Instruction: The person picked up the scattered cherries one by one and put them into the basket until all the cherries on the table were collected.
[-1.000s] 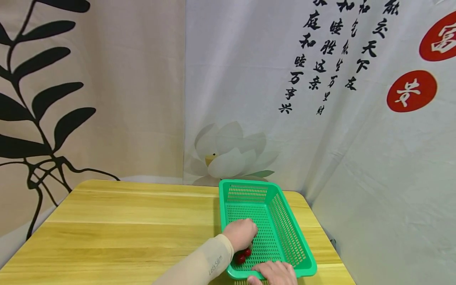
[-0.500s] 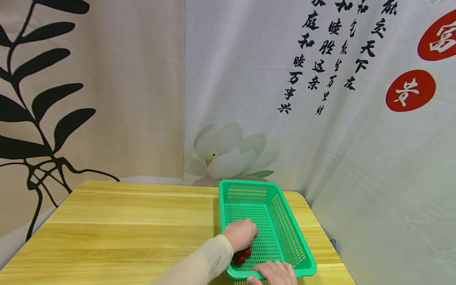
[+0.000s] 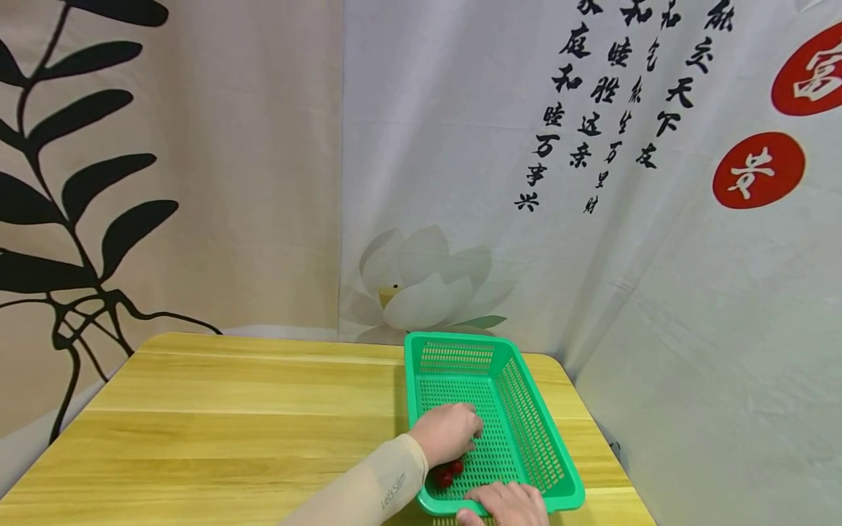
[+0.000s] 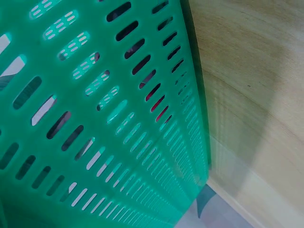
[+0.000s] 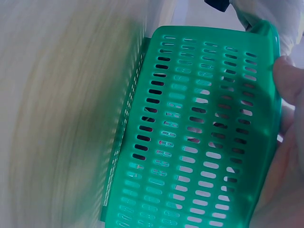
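A green perforated plastic basket (image 3: 503,409) stands on the table; its slotted wall (image 5: 190,118) fills much of the right wrist view. My left hand (image 3: 449,432) reaches over the basket's left side, low inside it, with bent fingers. What lies under its fingers is hidden. Beside its wrist, in the near left corner, lie small round dark-red fruits (image 3: 444,478) that look like cherries. My right hand (image 3: 508,502) grips the near rim, its thumb (image 5: 287,80) on the outside of the wall. In the left wrist view the basket's side (image 4: 118,123) hides the left hand.
The basket sits near the right side of the wooden table (image 3: 263,409). Bare wood stretches away to its left. Behind the table hangs a printed cloth (image 3: 460,146), which continues along the right side.
My left hand has shifted slightly to the right inside the basket, and its fingers have spread a little. The right hand and the basket have stayed in place.
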A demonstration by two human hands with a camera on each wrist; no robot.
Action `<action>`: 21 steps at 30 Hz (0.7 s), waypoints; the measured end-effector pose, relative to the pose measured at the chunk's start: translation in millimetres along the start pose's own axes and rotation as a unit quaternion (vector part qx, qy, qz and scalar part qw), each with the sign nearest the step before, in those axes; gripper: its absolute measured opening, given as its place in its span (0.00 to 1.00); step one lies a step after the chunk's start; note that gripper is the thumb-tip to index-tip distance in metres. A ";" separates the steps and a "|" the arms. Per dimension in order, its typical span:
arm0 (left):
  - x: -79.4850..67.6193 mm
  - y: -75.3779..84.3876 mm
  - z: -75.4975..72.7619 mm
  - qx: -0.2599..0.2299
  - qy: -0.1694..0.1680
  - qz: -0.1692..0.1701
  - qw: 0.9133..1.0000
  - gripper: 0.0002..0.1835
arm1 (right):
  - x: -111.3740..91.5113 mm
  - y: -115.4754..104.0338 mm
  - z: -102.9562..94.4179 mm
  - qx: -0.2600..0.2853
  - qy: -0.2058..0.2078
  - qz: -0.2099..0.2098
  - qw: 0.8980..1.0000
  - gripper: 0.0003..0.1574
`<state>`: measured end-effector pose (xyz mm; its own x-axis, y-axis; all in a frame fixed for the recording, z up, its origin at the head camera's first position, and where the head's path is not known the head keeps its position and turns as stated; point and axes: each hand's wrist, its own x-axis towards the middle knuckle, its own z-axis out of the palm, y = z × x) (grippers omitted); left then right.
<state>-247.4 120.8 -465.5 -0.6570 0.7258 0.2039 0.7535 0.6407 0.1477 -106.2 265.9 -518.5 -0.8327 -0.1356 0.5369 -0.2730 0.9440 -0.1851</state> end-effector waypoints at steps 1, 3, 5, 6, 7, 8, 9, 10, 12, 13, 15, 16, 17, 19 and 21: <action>-0.4 -0.2 -0.4 -0.004 0.006 0.002 1.000 0.05 | 0.1 0.0 -0.1 -0.001 0.001 -0.001 1.000 0.10; -0.9 -0.8 -0.8 -0.007 0.022 0.011 1.000 0.02 | 0.1 0.0 -0.3 -0.003 0.003 -0.002 1.000 0.09; -1.2 -1.9 -0.5 -0.008 0.044 0.022 0.999 0.02 | 0.1 0.1 -0.2 -0.006 0.005 -0.003 1.000 0.09; -1.3 -2.5 -0.2 -0.011 0.057 0.028 0.998 0.03 | 0.1 0.1 0.0 -0.007 0.006 -0.003 1.000 0.09; -1.2 -3.0 0.2 -0.012 0.069 0.035 0.997 0.04 | 0.1 0.2 0.1 -0.009 0.006 -0.004 1.000 0.09; -1.2 -3.4 0.6 -0.013 0.080 0.041 0.996 0.05 | 0.3 0.1 0.2 -0.011 0.008 -0.004 1.000 0.09; -1.3 -3.9 0.7 -0.015 0.091 0.046 0.995 0.06 | 0.5 0.1 0.3 -0.012 0.008 -0.004 1.000 0.08; -1.4 -4.3 1.1 -0.016 0.101 0.051 0.994 0.06 | 0.5 0.0 0.4 -0.012 0.009 -0.004 1.000 0.08; -1.5 -4.9 1.3 -0.018 0.117 0.057 0.991 0.05 | 0.8 -0.4 0.2 -0.015 0.011 -0.005 1.000 0.08; -1.7 -5.2 1.1 -0.018 0.123 0.060 0.990 0.04 | 0.9 -0.5 0.2 -0.016 0.011 -0.006 1.000 0.08; -2.0 -5.7 0.4 -0.019 0.135 0.063 0.989 0.03 | 0.9 -0.9 -0.3 -0.015 0.011 -0.006 1.000 0.08; -2.1 -6.0 0.2 -0.020 0.140 0.064 0.988 0.03 | 1.0 -1.1 -0.7 -0.014 0.010 -0.005 1.000 0.08; -2.4 -6.1 0.0 -0.021 0.146 0.066 0.987 0.02 | 1.2 -1.5 -1.1 -0.016 0.009 -0.005 1.000 0.08; -3.1 -6.2 -0.6 -0.023 0.156 0.070 0.985 0.02 | 1.5 -2.1 -2.0 -0.014 0.005 -0.004 1.000 0.07; -4.0 -6.2 -1.2 -0.027 0.170 0.075 0.982 0.02 | 2.1 -2.8 -3.0 -0.013 0.001 -0.001 1.000 0.07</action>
<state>-249.4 113.7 -466.1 -0.4999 0.6793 0.5373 0.8471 0.5126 0.1401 -105.7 263.9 -514.3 -0.8315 -0.1370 0.5384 -0.2621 0.9512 -0.1628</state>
